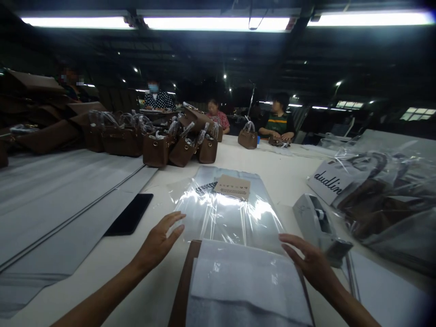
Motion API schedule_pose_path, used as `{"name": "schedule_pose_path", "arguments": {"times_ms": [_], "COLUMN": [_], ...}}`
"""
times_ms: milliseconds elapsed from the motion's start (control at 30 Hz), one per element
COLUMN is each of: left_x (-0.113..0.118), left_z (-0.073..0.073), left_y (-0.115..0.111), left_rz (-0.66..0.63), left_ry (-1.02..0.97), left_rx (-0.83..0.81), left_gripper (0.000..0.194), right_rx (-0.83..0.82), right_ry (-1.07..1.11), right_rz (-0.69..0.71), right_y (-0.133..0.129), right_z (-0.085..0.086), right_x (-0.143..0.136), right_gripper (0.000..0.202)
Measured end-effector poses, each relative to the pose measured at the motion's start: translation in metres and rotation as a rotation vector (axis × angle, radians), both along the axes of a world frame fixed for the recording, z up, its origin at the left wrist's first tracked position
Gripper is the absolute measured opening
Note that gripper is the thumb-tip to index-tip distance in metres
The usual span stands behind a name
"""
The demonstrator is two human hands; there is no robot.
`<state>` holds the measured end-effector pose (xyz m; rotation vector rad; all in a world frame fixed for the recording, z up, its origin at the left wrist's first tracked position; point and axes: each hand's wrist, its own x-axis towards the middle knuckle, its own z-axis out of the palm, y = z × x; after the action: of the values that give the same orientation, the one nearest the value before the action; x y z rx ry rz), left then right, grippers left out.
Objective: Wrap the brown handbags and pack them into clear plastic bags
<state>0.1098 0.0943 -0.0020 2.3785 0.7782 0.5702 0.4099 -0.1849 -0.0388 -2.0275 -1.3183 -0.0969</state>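
Directly before me lies a brown handbag (193, 261), most of it covered by white tissue paper (235, 277). Beyond it, clear plastic bags (211, 222) are spread flat, shiny under the lamps, with a brown printed card (232, 187) at their far end. At the left edge of the plastic is my left hand (165, 238), thumb and fingers apart, holding nothing. My right hand (304, 256) is at the right edge of the plastic, beside the handbag, its fingers stretched out and thumb apart. Whether either hand touches the plastic I cannot tell.
A tape dispenser (315, 222) stands to the right, near plastic-wrapped bags (384, 190). On the left are a black phone-like slab (131, 215) and large white sheets (68, 190). Several brown handbags (156, 150) stand farther back. A co-worker (277, 122) sits across the table.
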Motion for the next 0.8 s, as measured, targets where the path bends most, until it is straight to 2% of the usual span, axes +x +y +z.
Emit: {"name": "schedule_pose_path", "arguments": {"times_ms": [100,200,267,333,433,533,633,700,767,800], "left_x": [0.028,0.054,0.072,0.089,0.108,0.112,0.102,0.09,0.077,0.069], "left_z": [-0.036,-0.06,-0.065,-0.063,-0.052,-0.045,-0.048,-0.05,-0.049,-0.048], "left_y": [0.017,0.027,0.036,0.048,0.064,0.077,0.083,0.082,0.077,0.073], "left_rz": [0.058,-0.002,-0.074,-0.152,-0.259,-0.305,-0.236,-0.146,-0.091,-0.09], "left_ry": [0.292,0.415,0.462,0.487,0.499,0.488,0.402,0.332,0.258,0.218], "left_rx": [0.252,0.286,0.312,0.345,0.376,0.393,0.501,0.552,0.574,0.579], "left_gripper": [0.058,0.065,0.064,0.062,0.056,0.051,0.05,0.049,0.048,0.048], "right_rx": [-0.168,-0.331,-0.365,-0.352,-0.288,-0.178,-0.03,-0.064,-0.296,-0.397], "right_ry": [-0.135,-0.22,-0.215,-0.186,-0.154,-0.156,-0.221,-0.3,-0.328,-0.309], "right_rz": [0.193,0.28,0.24,0.165,0.08,-0.057,-0.247,-0.368,-0.45,-0.462], "right_y": [0.02,0.032,0.037,0.038,0.025,-0.014,-0.079,-0.128,-0.17,-0.185], "right_z": [-0.022,-0.048,-0.063,-0.07,-0.055,-0.024,-0.006,-0.01,-0.024,-0.032], "right_x": [0.008,0.012,0.013,0.009,-0.005,-0.022,-0.027,-0.016,0.002,0.012], "right_gripper": [0.037,0.049,0.049,0.047,0.044,0.034,0.024,0.031,0.057,0.062]}}
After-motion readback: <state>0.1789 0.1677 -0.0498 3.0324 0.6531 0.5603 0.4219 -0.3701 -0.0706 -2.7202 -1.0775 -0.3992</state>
